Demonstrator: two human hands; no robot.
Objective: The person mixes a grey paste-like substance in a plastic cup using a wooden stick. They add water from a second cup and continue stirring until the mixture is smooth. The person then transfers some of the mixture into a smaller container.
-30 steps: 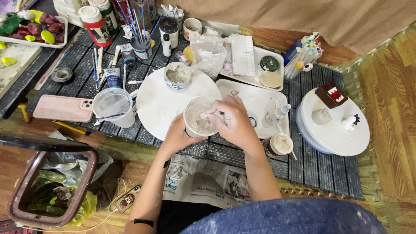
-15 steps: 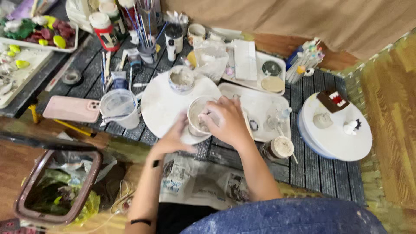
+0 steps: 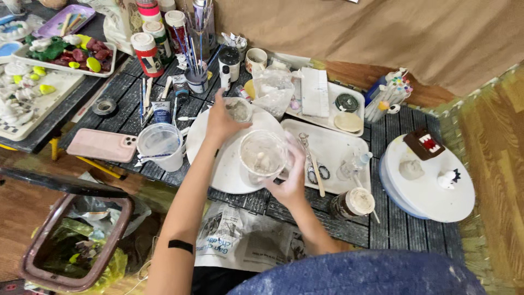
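Observation:
My right hand (image 3: 291,180) holds a clear plastic cup (image 3: 262,155) with pale residue and a small lump inside, just above the round white board (image 3: 224,164). My left hand (image 3: 219,121) reaches forward and grips a smaller cup of grey-white paste (image 3: 238,109) at the board's far edge. Both forearms cross the table's near edge, and a black band sits on my left arm.
A clear water cup (image 3: 161,145) and a pink phone (image 3: 102,145) lie left of the board. A white tray with scissors (image 3: 333,150) and a round stand with small clay figures (image 3: 431,180) lie right. Paint bottles and brushes (image 3: 194,38) stand behind. A lined bin (image 3: 76,240) sits below left.
My left hand let go of the clear cup and reached forward to the small paste cup. My right hand now holds the clear cup alone.

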